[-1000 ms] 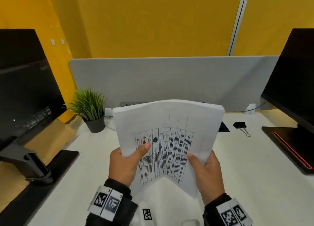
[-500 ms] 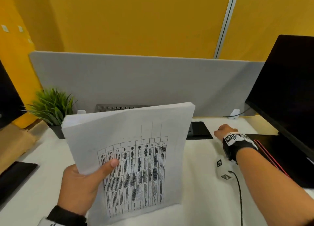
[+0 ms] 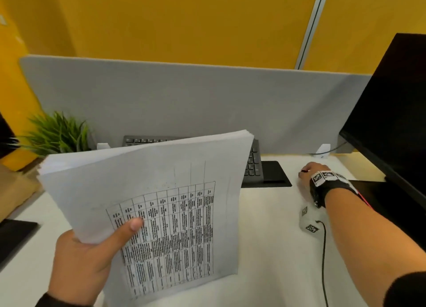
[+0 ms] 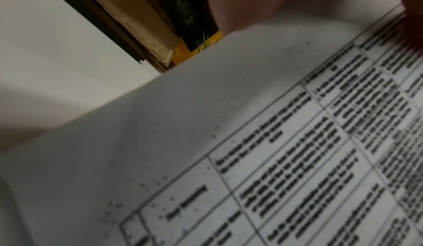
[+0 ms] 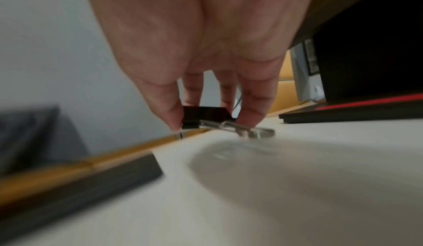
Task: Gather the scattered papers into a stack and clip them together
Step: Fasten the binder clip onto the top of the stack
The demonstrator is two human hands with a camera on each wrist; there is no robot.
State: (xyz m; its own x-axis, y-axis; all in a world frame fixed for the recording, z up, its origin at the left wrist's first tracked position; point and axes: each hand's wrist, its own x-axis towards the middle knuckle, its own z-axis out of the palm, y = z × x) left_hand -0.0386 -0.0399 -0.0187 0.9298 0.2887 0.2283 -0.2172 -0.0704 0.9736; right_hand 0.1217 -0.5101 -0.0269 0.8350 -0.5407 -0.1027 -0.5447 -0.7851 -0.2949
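My left hand [image 3: 92, 244] grips a thick stack of white papers [image 3: 161, 203] by its lower left edge, thumb on the printed table of the top sheet. The stack stands tilted with its bottom edge near the desk. That printed sheet [image 4: 251, 141] fills the left wrist view, with part of my thumb at the top. My right hand [image 3: 310, 170] reaches to the far right of the desk. In the right wrist view my thumb and fingers [image 5: 250, 116] pinch a black binder clip [image 5: 206, 115] with silver wire handles, low over the desk. The head view hides the clip behind my hand.
A white desk [image 3: 265, 249] is backed by a grey divider [image 3: 184, 103]. A black keyboard [image 3: 253, 161] leans behind the papers beside a black pad [image 3: 274, 173]. A potted plant [image 3: 57, 133] stands far left, a monitor [image 3: 391, 122] at the right with its base [image 5: 354, 110].
My right hand has let go of the papers and reached right to the binder clip, now closing on it. The left hand alone holds the stack, and my view has turned right.
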